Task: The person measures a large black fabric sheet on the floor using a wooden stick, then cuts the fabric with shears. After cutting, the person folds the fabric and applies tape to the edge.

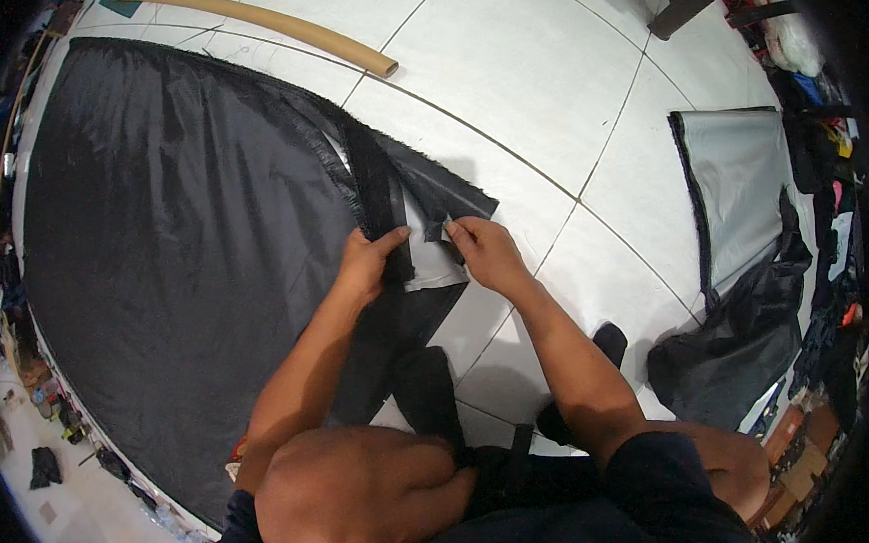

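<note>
A large sheet of black fabric (177,226) with frayed edges lies spread over the floor on the left. At its right end several layers are lifted and folded, and a silvery-white underside (429,267) shows between them. My left hand (367,260) is closed on the folded dark strip of the fabric, thumb on top. Just to its right, my right hand (488,254) pinches a small corner of the black fabric between thumb and fingers. The two hands are a short distance apart, and the fabric's loose flap reaches beyond them.
On the white tiled floor (503,81), a long brown cardboard tube (274,24) lies at the far side. A folded silver-grey sheet (739,177) and a crumpled black cloth (724,364) rest at the right. A dark furniture leg (686,8) stands far right. Mixed clutter lines both sides.
</note>
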Tool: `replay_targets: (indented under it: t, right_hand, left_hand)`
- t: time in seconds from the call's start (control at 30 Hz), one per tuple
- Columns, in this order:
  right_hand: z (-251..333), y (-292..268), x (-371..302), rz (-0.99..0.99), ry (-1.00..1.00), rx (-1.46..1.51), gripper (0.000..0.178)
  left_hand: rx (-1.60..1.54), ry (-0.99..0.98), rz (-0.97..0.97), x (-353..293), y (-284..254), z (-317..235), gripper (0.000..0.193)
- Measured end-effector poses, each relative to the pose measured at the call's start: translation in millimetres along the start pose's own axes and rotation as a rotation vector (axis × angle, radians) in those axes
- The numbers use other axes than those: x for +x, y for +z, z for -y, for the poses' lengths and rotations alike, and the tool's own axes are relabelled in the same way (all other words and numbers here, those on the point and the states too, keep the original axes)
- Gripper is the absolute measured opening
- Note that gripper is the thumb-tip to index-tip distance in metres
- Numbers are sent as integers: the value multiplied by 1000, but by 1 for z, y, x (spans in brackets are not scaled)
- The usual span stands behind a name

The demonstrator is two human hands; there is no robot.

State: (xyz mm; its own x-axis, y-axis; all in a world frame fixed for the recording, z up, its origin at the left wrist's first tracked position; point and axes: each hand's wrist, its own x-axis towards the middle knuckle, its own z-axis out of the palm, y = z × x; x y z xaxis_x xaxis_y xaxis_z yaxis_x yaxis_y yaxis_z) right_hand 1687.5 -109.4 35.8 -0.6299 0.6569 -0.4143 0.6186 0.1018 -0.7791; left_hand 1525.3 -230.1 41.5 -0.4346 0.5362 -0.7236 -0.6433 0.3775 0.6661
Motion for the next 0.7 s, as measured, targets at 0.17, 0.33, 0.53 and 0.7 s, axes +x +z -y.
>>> replay_targets:
  t: [0.17,0.33,0.53,0.7]
  right_hand:
    - [-13,2,5,-536,-38,153,34]
    - [14,6,-12,-405,-366,-110,30]
    - [5,17,-3,-145,-254,-192,27]
    - [2,8,0,-70,-57,-22,32]
  left_hand:
    - [-25,4,32,1,-7,0,37]
    - [-68,-19,29,7,-8,9,35]
    - [-4,2,112,10,-5,10,32]
    - [4,22,56,-2,-5,-2,32]
